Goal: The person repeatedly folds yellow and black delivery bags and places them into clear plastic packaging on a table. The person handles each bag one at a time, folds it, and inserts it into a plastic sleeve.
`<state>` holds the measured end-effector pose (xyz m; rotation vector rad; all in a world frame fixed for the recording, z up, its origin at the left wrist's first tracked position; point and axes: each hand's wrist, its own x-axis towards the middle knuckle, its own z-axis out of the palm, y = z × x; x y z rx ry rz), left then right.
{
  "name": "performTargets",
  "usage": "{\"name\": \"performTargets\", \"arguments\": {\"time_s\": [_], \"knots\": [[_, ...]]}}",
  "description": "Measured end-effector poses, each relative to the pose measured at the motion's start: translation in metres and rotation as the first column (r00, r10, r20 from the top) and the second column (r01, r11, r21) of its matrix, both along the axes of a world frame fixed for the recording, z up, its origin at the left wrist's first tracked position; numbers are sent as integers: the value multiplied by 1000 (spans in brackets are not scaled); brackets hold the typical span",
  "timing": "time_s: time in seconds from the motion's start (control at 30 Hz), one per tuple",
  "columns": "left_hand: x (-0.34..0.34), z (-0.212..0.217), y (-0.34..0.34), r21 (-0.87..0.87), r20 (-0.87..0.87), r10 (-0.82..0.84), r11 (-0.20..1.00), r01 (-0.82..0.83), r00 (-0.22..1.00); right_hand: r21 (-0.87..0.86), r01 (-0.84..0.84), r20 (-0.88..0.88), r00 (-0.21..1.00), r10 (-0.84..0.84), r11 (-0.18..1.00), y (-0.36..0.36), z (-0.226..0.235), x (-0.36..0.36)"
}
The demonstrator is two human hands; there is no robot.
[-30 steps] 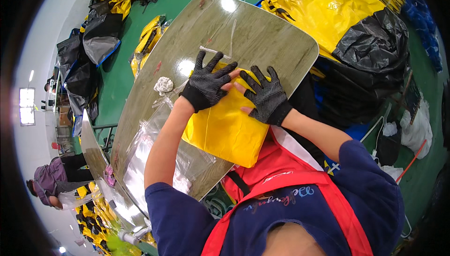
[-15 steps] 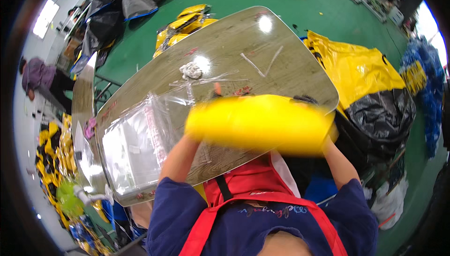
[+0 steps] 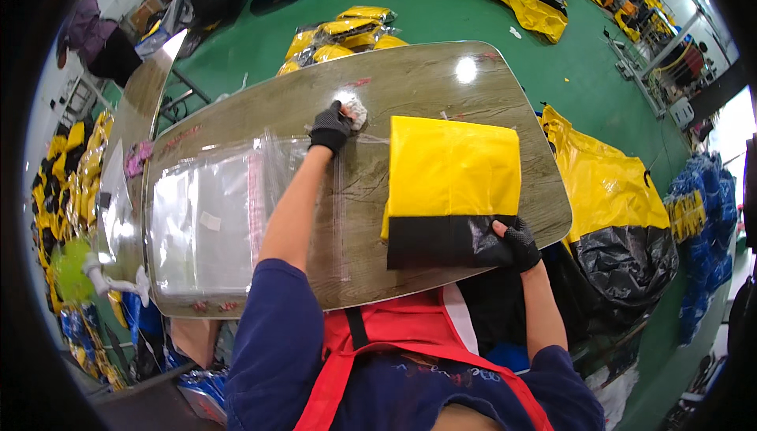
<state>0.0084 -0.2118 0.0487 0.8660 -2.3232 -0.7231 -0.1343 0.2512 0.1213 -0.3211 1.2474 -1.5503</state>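
A folded yellow-and-black tarp-like bag lies on the right half of the wood-grain table, its black strip toward me. My right hand, in a black fingerless glove, grips its near right corner, thumb on top and fingers underneath. Farther off, left of the bag, my left hand in a matching glove has its fingers closed on a crumpled white rag. A stack of clear plastic bags with a pink-striped edge is spread over the table's left half, beside my left forearm.
Wrapped yellow packages are piled beyond the table's far edge. A large yellow-and-black sack stands to the right, near blue bundles. A white clamp-like fitting is at the left corner. One person is at the far left.
The yellow-and-black bag, held blurred in both hands before, now lies folded on the table. My left hand has let go of it and reached forward to the rag; the right keeps hold.
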Motion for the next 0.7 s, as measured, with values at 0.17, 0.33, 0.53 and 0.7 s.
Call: {"name": "performTargets", "arguments": {"time_s": [0.17,0.33,0.53,0.7], "knots": [[83,34,96,27,-57,210,978,-208,976,39,-31,-67,997,33,999,0,-4,-7],[163,40,159,-222,455,123,975,-22,882,128,-214,-90,970,226,968,-48,13,-14],[171,30,143,-54,348,-10,998,31,937,213,-309,-230,906,355,927,-74,41,-38],[185,25,135,132,145,-35,991,16,989,239,-405,-192,871,452,883,-76,49,-27]]}}
